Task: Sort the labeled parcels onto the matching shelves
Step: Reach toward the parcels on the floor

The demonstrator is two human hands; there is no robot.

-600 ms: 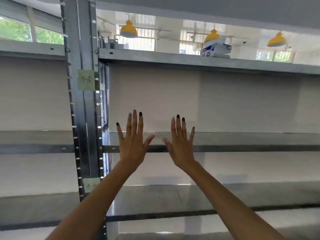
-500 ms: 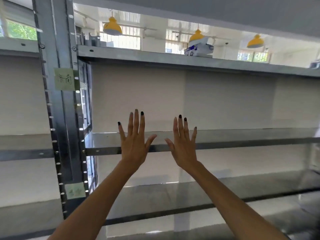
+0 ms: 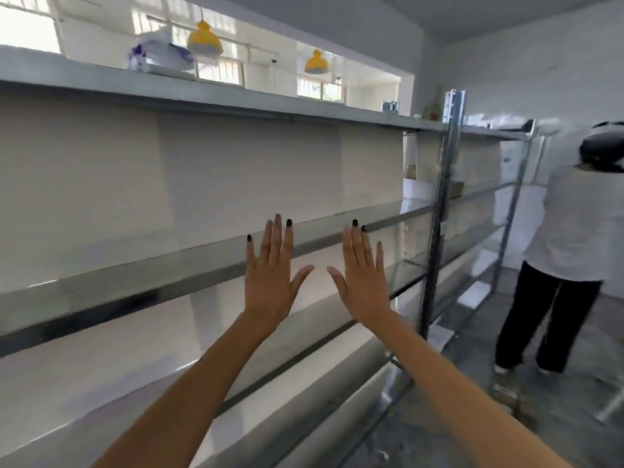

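Observation:
My left hand (image 3: 270, 275) and my right hand (image 3: 363, 276) are raised side by side in front of me, palms forward, fingers spread, holding nothing. Behind them runs a long metal rack of grey shelves (image 3: 141, 282), bare at this level. One white and blue parcel (image 3: 158, 57) lies on the top shelf at the upper left. Small boxes (image 3: 417, 187) sit on a shelf further right, partly hidden by a metal upright (image 3: 439, 211).
A person in a white top and black trousers (image 3: 574, 251) stands at the right by a second rack (image 3: 499, 204), back to me. Grey floor (image 3: 456, 417) stretches along the rack's foot. Yellow lamps (image 3: 204, 38) hang beyond the top shelf.
The view has swung right: the labeled upright at the left has left the frame, and the person and second rack have come into sight. My hands stay raised and open.

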